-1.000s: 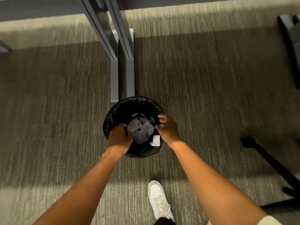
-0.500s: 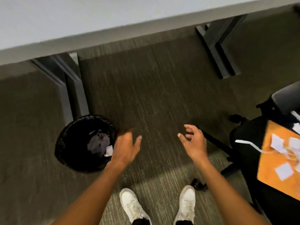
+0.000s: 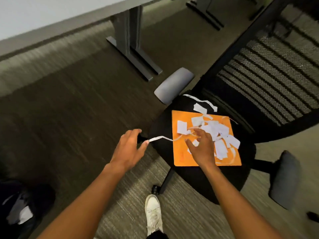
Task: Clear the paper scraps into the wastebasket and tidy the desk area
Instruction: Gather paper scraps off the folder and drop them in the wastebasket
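Several white paper scraps lie in a heap on an orange folder that rests on the black seat of an office chair. A long white paper strip trails off the folder's left edge. My left hand hovers open beside the seat, its fingertips at the end of that strip. My right hand is spread open just above the scraps on the folder. The black wastebasket sits at the lower left edge, with scraps inside.
The chair's mesh back rises at the right, with grey armrests on both sides. Dark desk legs stand on the grey carpet behind. A white shoe is near the chair's caster.
The view swung right from the wastebasket to the chair. Both hands left the basket, empty, and moved over to the folder with the scraps.
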Tool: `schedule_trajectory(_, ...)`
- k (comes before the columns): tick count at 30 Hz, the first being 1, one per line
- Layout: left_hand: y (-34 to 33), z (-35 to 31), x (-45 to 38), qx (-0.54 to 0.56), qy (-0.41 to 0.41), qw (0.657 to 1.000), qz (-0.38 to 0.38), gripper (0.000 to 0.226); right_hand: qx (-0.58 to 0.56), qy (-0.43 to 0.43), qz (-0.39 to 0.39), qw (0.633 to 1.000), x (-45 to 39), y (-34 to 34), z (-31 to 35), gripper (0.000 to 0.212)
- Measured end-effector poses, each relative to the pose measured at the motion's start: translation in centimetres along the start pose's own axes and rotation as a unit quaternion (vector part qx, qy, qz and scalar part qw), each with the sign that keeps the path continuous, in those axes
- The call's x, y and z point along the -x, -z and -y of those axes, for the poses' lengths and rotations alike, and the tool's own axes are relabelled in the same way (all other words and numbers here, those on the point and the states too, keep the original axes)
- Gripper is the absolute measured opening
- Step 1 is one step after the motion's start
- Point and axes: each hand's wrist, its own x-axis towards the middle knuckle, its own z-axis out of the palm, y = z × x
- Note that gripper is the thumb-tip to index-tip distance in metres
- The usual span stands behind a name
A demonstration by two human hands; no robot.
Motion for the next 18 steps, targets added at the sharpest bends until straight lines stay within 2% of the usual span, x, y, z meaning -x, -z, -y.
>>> schedule_trajectory(5,-5.8,-5.4,-3.7,-0.047,-0.06,0.996,0.044,0.051,0.013,-0.083,-0.002,0.997,-2.8,3.3,-6.9,0.063)
schedule_trajectory(9,-9.9,-7.8,-6.4,-0.11,-0.075,0.988,0.081,0.057,0.037,-0.123,0.006,0.992,-5.7,3.9,-11.3,0.078)
schedule_trajectory(14,-14.1,-9.2,-9.2,-0.189,-0.067,0.972,0.12,0.069,0.063,-0.143,0.035,0.987,-9.9,3.2,-14.6,0.092)
schedule_trajectory(18,-17.0,-10.1,-10.9,-0.232,-0.069,0.963,0.114,0.076,0.091,-0.142,0.051,0.984,-12.8,2.2,-15.7,0.101)
